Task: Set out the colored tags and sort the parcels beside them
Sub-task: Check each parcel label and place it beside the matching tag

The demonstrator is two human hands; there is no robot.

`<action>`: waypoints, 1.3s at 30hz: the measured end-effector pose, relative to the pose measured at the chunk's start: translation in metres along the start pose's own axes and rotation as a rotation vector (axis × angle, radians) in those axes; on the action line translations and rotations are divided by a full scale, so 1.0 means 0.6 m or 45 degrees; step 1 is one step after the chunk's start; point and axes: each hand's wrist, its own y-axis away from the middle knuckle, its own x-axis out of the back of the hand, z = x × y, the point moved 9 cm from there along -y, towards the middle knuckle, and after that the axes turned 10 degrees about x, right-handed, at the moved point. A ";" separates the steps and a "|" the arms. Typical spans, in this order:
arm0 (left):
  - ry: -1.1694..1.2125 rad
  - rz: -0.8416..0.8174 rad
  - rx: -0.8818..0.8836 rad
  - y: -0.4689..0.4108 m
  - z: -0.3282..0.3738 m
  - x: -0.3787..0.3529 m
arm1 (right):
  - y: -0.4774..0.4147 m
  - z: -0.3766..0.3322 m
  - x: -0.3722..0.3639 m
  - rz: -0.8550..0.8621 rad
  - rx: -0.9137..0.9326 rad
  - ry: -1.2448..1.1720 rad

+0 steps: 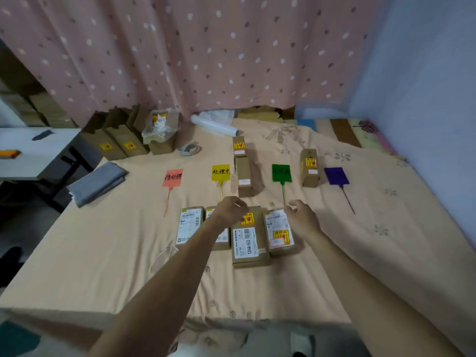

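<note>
Four tags lie in a row on the bed: a pink-red tag (172, 178), a yellow tag (220, 172), a green tag (281, 173) and a purple tag (336, 176). Two parcels (243, 176) lie end to end between yellow and green. One parcel (310, 167) sits between green and purple. Several labelled parcels form a near row, among them a left one (190, 225) and a right one (278, 231). My left hand (230, 210) hovers over the middle parcels with curled fingers, holding nothing. My right hand (301, 215) hangs loosely over the right parcel's top edge.
Open cardboard boxes (116, 140) and a bag of white items (159, 128) stand at the back left. A roll of film (215, 124) and a tape roll (190, 149) lie behind the tags. Folded grey cloth (98, 182) sits at the bed's left edge, beside a white table (33, 153).
</note>
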 end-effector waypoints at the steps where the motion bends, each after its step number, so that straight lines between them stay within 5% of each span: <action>1: 0.027 -0.041 0.014 0.003 -0.026 -0.007 | 0.022 0.007 -0.011 0.002 -0.019 0.021; 12: -0.041 -0.217 0.003 0.049 -0.108 -0.110 | 0.144 0.097 -0.052 0.012 -0.284 0.018; 25: 0.041 -0.225 0.092 0.021 -0.135 -0.251 | 0.098 0.171 -0.115 0.042 -0.429 -0.492; 32: 0.570 -0.172 0.265 0.076 -0.108 -0.206 | 0.117 0.154 -0.088 0.179 -0.412 -0.577; 39: 0.594 -0.193 0.199 0.138 -0.063 -0.163 | 0.166 0.065 -0.012 0.191 -0.278 -0.843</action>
